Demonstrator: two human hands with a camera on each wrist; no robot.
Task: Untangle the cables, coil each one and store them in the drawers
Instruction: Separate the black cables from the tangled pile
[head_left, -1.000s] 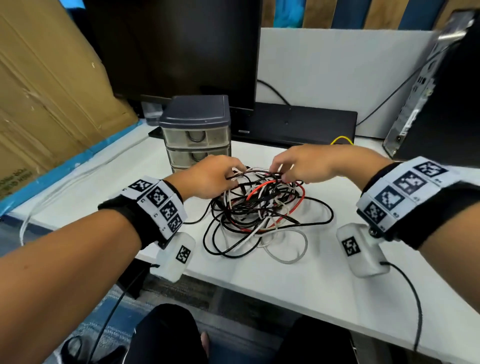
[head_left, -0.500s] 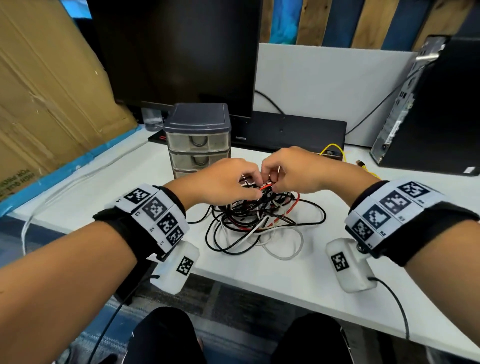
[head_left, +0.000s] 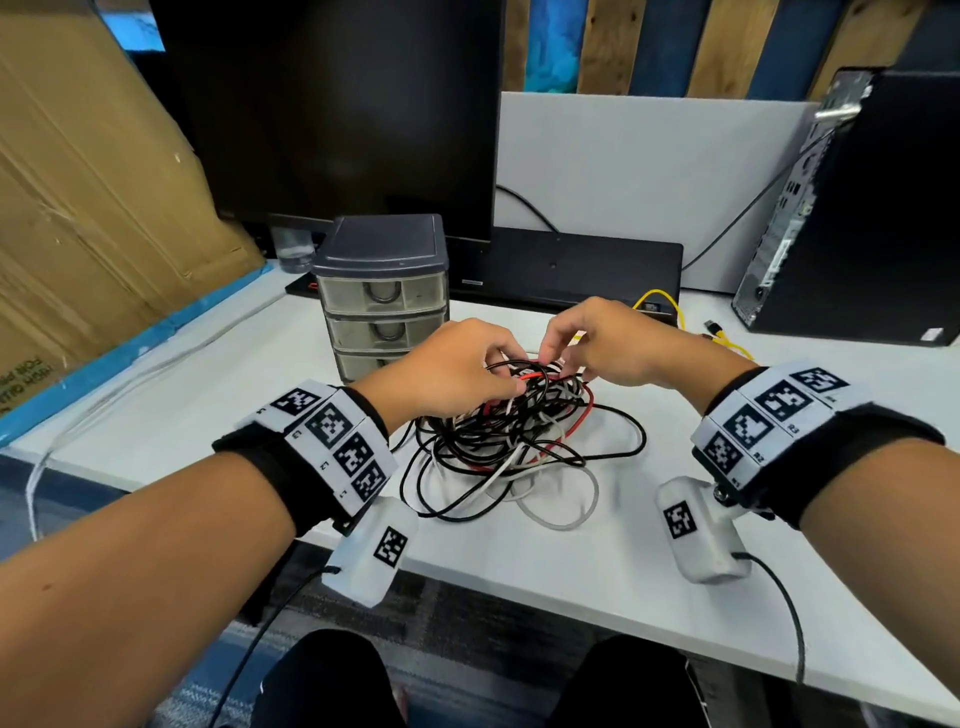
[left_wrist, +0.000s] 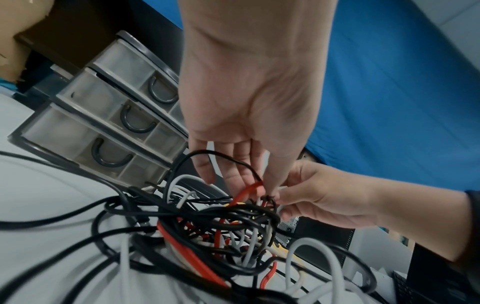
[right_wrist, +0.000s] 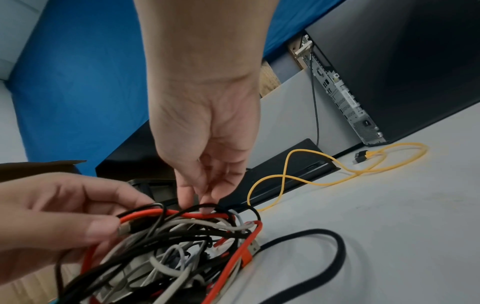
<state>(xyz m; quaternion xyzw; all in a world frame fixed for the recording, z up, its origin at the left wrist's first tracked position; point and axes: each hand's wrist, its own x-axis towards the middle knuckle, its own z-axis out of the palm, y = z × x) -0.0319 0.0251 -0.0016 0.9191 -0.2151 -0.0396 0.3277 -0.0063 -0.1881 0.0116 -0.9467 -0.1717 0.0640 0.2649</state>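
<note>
My left hand (head_left: 447, 371) and my right hand (head_left: 610, 343) are both at the top of the cable pile (head_left: 511, 441). The pile sits on the white desk (head_left: 597, 587), right under my fingers and a bit closer to me than my hands. It is a messy knot of black, white and red cables.

My left hand pinches a black plug (right_wrist: 130, 226) between thumb and finger, with a red cable (right_wrist: 161, 214) running over it. My right hand has its fingers bent down into the knot. They pinch at a strand near the top, close to the red cable, but I cannot tell which strand.

My two hands are very near each other, almost touching at the fingertips.

The drawers (head_left: 384, 306) stand just behind my left hand. All three are closed.

A yellow cable (right_wrist: 324, 164) lies by itself on the desk past my right hand, next to the black computer (head_left: 857, 208).
</note>
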